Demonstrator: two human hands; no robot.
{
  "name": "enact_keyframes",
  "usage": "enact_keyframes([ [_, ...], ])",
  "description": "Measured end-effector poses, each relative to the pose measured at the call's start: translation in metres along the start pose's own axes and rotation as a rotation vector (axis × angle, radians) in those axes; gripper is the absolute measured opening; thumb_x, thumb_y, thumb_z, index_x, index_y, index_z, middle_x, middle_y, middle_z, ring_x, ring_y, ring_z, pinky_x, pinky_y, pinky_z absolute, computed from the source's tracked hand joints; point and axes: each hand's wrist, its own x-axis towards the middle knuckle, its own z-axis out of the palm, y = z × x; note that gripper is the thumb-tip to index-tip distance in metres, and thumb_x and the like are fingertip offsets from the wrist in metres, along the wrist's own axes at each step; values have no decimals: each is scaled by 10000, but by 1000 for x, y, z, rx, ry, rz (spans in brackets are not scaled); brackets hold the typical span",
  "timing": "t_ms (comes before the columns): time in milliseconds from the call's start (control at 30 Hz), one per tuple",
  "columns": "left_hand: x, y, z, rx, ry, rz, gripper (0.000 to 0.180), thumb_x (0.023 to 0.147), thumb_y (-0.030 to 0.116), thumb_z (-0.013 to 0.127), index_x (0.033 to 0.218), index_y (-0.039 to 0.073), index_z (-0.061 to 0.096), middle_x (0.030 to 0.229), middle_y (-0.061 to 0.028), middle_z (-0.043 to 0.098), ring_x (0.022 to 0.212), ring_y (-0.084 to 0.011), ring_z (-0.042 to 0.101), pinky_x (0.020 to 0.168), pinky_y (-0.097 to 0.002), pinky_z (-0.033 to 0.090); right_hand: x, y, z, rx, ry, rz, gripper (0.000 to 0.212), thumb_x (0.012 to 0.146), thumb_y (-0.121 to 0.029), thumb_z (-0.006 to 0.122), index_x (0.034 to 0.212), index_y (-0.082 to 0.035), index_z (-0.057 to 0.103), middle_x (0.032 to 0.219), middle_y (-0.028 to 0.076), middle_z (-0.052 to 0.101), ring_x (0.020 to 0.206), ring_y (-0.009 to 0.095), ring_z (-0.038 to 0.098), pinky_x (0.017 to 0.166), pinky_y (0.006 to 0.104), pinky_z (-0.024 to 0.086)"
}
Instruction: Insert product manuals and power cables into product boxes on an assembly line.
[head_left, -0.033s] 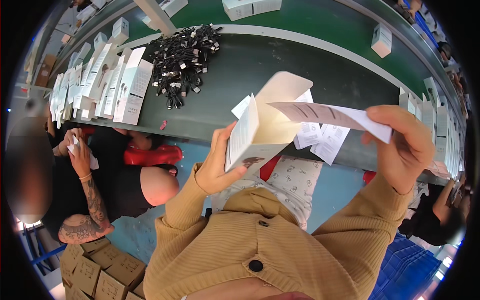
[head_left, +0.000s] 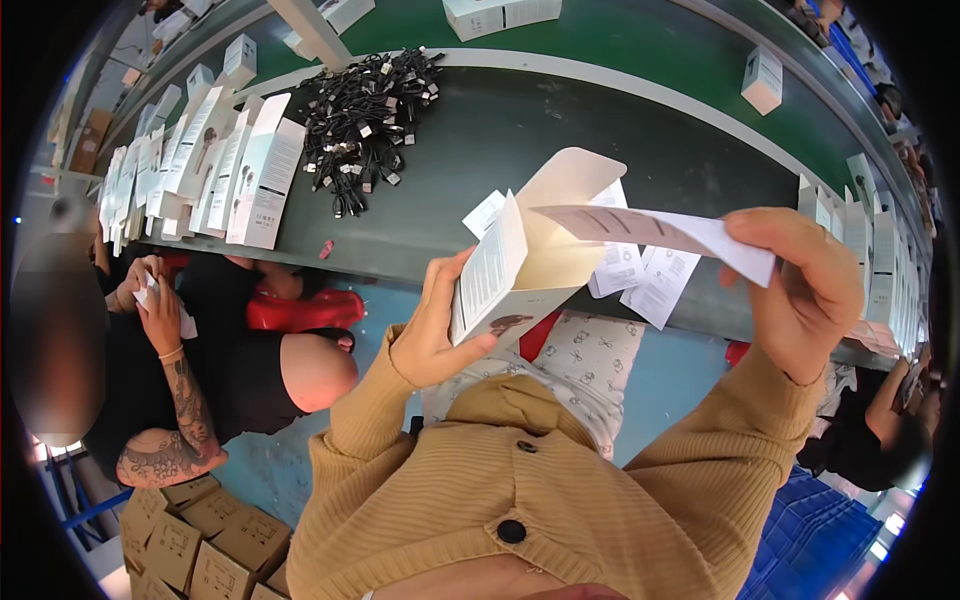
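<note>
An open white carton in the left hand, a printed paper leaflet in the right.
The carton (head_left: 487, 275) is held tilted above the lap by the table's (head_left: 560, 110) near edge; its thin card looks light and fairly stiff but easily dented, best gripped low on the side walls. The left hand (head_left: 430, 325) cups it there, half closed, thumb across the front panel. The leaflet (head_left: 640, 228) seems light, bendy and easily creased, so a pinch at one end suits it. The right hand (head_left: 795, 290), raised with wrist bent inward, pinches its outer end nearly closed; the far end lies over the carton's mouth, contact unclear.
</note>
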Motion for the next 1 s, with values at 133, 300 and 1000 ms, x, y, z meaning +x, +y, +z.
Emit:
enact_keyframes([
  [133, -2, -6, 1, -41, -57, -9, 843, 761, 339, 712, 1349, -76, 273, 1163, -201, 395, 1096, -301, 419, 980, -377, 327, 8, 3, 4, -157, -170, -64, 311, 659, 148, 582, 898, -19, 690, 803, 127, 681, 612, 206, 645, 541, 243, 485],
  [300, -13, -14, 6, -141, 9, -75, 847, 735, 392, 748, 1313, -50, 314, 1133, -183, 416, 1060, -289, 447, 948, -376, 350, 14, 14, 12, -136, -254, -28, 281, 673, 122, 604, 895, -25, 691, 774, 118, 674, 599, 215, 641, 519, 252, 477],
  [1000, -106, -56, 8, -487, 520, -277, 864, 709, 183, 810, 1326, 56, 219, 1271, -109, 431, 1210, -203, 425, 1005, -367, 354, 83, 118, 279, -575, -632, 3, 420, 777, -367, 697, 1060, -80, 578, 849, 143, 649, 797, 343, 650, 637, 450, 508],
])
